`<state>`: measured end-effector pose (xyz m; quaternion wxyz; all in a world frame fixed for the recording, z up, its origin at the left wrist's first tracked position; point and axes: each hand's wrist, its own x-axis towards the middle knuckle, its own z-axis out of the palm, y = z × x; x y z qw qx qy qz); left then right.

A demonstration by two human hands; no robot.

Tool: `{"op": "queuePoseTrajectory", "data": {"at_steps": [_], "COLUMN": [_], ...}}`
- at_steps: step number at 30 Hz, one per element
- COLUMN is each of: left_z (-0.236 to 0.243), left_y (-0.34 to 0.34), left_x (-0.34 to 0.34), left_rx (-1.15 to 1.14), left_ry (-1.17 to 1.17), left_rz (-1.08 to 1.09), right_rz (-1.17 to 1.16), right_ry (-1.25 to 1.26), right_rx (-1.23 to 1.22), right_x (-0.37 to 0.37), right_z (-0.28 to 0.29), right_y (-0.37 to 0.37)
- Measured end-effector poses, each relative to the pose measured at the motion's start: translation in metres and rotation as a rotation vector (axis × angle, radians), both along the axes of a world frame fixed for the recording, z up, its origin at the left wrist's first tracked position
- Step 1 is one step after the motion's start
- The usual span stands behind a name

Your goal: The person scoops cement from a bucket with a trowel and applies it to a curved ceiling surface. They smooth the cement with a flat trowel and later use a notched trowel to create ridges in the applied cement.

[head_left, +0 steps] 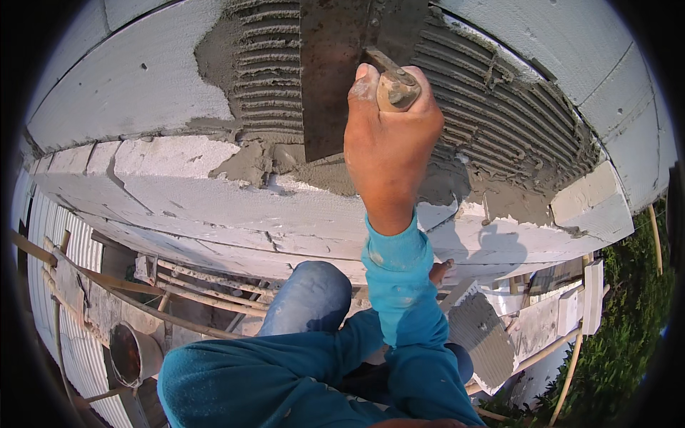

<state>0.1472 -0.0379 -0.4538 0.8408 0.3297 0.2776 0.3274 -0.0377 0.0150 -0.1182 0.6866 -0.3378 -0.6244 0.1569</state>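
Note:
My right hand (392,143) is wrapped round the wooden handle (398,93) of a wide notched trowel. The trowel's dark metal blade (327,85) stands to the left of the hand, against the pale block wall (143,71). On both sides of the blade lies wet grey mortar (492,107), combed into ridges; smoother smears run along the edge below. My left arm (250,371) bends across my body and passes behind the right sleeve. Only a small part of my left hand (442,272) shows beyond that sleeve, beside the wall's lower edge; its fingers are mostly hidden.
My jeans-clad knee (307,296) is close below the wall. A bucket (135,353) hangs or stands at the lower left among bamboo poles (207,285). At the lower right are a mortar-covered block (481,342) and more poles, with green foliage (621,335) beyond.

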Motion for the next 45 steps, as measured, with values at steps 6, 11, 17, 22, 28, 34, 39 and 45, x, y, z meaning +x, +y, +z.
{"op": "queuePoseTrajectory", "data": {"at_steps": [6, 11, 17, 22, 28, 34, 39, 45], "left_z": [-0.004, -0.004, 0.001, 0.005, 0.02, 0.017, 0.023, 0.014], "left_y": [-0.003, -0.007, -0.01, -0.007, 0.013, 0.017, 0.007, 0.015], "left_x": [-0.01, -0.024, -0.033, -0.027, -0.007, 0.021, 0.034, 0.026], "left_rx": [-0.017, -0.041, -0.077, -0.101, -0.108, -0.019, -0.048, -0.034], "left_ry": [-0.004, 0.03, 0.084, 0.094, 0.049, 0.072, 0.064, 0.104], "left_rz": [0.03, 0.063, 0.095, 0.106, 0.109, -0.017, -0.034, -0.005], "right_rz": [0.095, 0.208, 0.49, 0.357, 0.322, 0.154, -0.001, -0.313], "right_ry": [-0.042, -0.091, 0.034, 0.263, 0.485, 0.622, 0.474, 0.439], "right_rx": [0.026, -0.009, -0.003, 0.282, 0.017, -0.105, -0.134, -0.122], "right_x": [-0.06, -0.107, -0.16, -0.093, 0.135, 0.35, 0.416, 0.403], "right_z": [-0.008, -0.007, 0.01, 0.027, 0.035, 0.002, -0.008, -0.003], "right_y": [-0.001, -0.012, -0.029, -0.021, -0.022, -0.024, 0.01, 0.035]}}
